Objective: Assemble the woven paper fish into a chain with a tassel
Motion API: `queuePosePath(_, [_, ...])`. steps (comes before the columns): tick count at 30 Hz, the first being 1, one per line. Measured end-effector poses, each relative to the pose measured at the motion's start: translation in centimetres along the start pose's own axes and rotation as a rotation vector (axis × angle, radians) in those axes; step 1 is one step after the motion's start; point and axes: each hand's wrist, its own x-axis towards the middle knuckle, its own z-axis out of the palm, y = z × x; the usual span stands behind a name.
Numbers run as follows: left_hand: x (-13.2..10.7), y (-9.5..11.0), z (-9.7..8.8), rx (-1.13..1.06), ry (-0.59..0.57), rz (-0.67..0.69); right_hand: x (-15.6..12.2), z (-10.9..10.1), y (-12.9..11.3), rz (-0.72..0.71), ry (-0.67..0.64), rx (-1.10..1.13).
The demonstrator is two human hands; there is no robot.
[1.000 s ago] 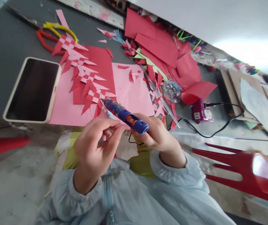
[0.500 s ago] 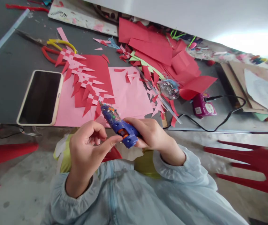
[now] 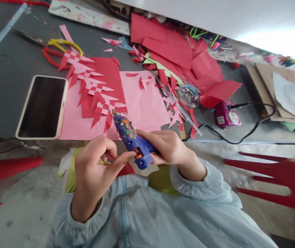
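Observation:
My right hand [image 3: 165, 148] grips a blue glue gun [image 3: 130, 137] just below the table's front edge, its nozzle pointing up toward a woven red-and-pink paper piece [image 3: 93, 91]. That piece lies on a pink sheet [image 3: 142, 103] and a red sheet [image 3: 111, 75]. My left hand [image 3: 95, 168] is curled beside the gun, its thumb touching the gun's rear end; what its fingers hold is hidden.
A phone [image 3: 42, 106] lies at the left on the grey table [image 3: 10, 69]. Scissors [image 3: 51, 48] rest behind it. Red paper sheets [image 3: 178, 51] are heaped at the back. A clear bead ball [image 3: 188, 95], a purple plug box [image 3: 224, 115] with black cable, and cardboard [image 3: 279, 89] sit right.
The glue gun has swung from lying flat and pointing left to a steeper angle, nozzle up toward the woven paper. Both hands moved slightly lower and closer together.

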Motion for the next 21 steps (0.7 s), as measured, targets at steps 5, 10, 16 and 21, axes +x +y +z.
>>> queuePosePath(5, [0.21,0.13,-0.13,0.045,-0.024,0.136,-0.07,-0.11,-0.05,0.0,-0.008,-0.012])
queuePosePath(10, [0.3,-0.13,-0.03,0.037,-0.042,0.217,0.11,-0.25,-0.11,-0.034,0.029,-0.033])
queuePosePath(16, [0.31,-0.16,0.09,-0.001,-0.066,0.236,0.03,-0.42,0.01,-0.05,0.026,-0.037])
queuePosePath(21, [0.3,-0.08,0.03,-0.005,-0.088,0.237,0.02,-0.55,0.11,-0.071,0.02,-0.018])
